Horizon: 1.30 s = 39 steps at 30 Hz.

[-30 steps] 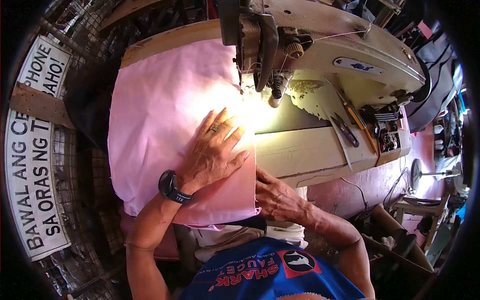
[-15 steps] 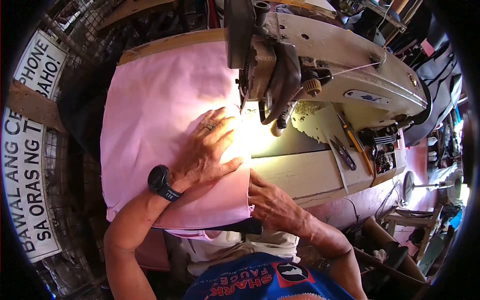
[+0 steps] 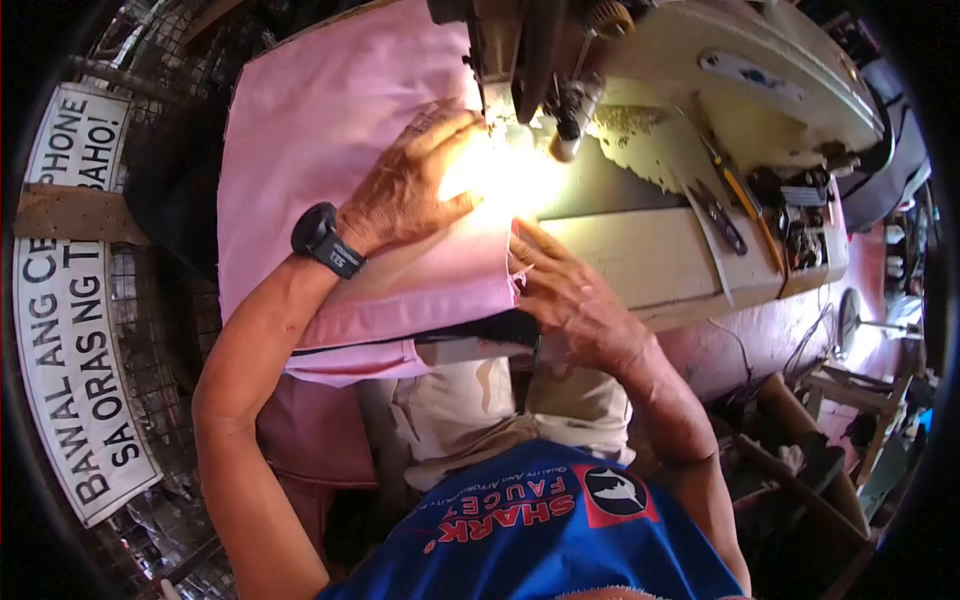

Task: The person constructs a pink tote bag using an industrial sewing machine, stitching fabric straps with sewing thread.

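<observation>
Pink cloth (image 3: 320, 130) lies over the left part of the sewing machine table and hangs at its front edge. My left hand (image 3: 415, 180), a watch at its wrist, rests on the cloth with fingers apart, just left of the brightly lit needle area of the sewing machine (image 3: 740, 60). Glare washes out its fingertips. At the cloth's right edge, my right hand (image 3: 575, 300) grips the pink edge between thumb and fingers, below the lit area.
Orange-handled tool (image 3: 745, 195) and dark snips (image 3: 722, 222) lie on the table, right of the needle area. Small parts (image 3: 805, 235) sit in a tray at the right end. A lettered sign (image 3: 75, 300) hangs on wire mesh at left.
The view has tilted down, so the machine and table appear higher. My right hand has moved up along the cloth's edge, and its fingers are now more visible.
</observation>
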Each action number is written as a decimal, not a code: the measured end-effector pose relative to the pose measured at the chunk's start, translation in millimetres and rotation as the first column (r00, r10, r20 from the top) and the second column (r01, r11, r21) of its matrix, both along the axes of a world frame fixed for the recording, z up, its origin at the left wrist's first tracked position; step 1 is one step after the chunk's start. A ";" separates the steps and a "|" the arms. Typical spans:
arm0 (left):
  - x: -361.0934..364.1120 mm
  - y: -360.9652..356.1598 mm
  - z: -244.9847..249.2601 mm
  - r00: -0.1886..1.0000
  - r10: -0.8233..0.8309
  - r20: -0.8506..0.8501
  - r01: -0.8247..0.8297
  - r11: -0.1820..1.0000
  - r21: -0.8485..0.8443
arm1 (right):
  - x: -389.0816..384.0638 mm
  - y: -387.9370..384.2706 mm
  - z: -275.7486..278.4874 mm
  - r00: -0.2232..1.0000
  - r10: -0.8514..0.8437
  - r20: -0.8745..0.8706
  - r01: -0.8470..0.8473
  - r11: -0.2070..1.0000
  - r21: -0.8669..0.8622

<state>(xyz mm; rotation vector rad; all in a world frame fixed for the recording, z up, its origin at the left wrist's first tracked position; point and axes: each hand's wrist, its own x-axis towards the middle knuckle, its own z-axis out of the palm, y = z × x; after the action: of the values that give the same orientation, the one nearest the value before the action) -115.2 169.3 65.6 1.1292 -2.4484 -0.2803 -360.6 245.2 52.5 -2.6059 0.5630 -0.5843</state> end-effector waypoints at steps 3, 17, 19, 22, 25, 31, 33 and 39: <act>0.5 22.6 25.9 0.998 0.011 -0.060 -0.014 0.999 -0.048 | -15.1 21.9 3.6 0.993 -0.116 0.013 0.116 0.993 -0.017; -56.5 183.4 10.9 0.979 0.202 -0.034 -0.205 0.949 -0.239 | -20.9 77.6 -19.3 0.970 -0.245 0.011 0.245 0.969 -0.031; -57.8 181.0 9.3 0.983 0.183 -0.036 -0.186 0.955 -0.231 | -19.8 84.7 -23.6 0.957 -0.286 0.046 0.287 0.958 -0.016; -50.6 178.4 7.4 0.995 0.092 -0.032 -0.097 0.969 -0.225 | -18.1 93.4 -30.7 0.941 -0.327 0.083 0.329 0.944 -0.008; -38.7 181.9 2.7 0.999 0.008 -0.047 -0.015 0.988 -0.156 | -18.5 97.2 -33.6 0.932 -0.349 0.098 0.354 0.935 -0.037; -37.2 187.8 15.4 0.989 0.060 -0.132 -0.068 0.996 -0.060 | -26.0 102.2 -39.6 0.884 -0.415 0.214 0.424 0.906 0.006; -42.7 188.7 13.0 0.986 0.111 -0.129 -0.121 0.990 -0.074 | -27.4 105.3 -48.2 0.857 -0.433 0.280 0.452 0.892 -0.002; -56.0 188.2 -2.7 0.944 0.289 -0.160 -0.306 0.947 -0.099 | -29.1 114.6 -45.1 0.760 -0.508 0.406 0.551 0.835 0.013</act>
<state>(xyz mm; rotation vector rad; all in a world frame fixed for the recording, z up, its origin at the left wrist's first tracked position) -171.2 357.5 62.8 1.3538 -2.1025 -0.1112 -389.7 359.8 7.4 -2.2960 1.1694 -1.3200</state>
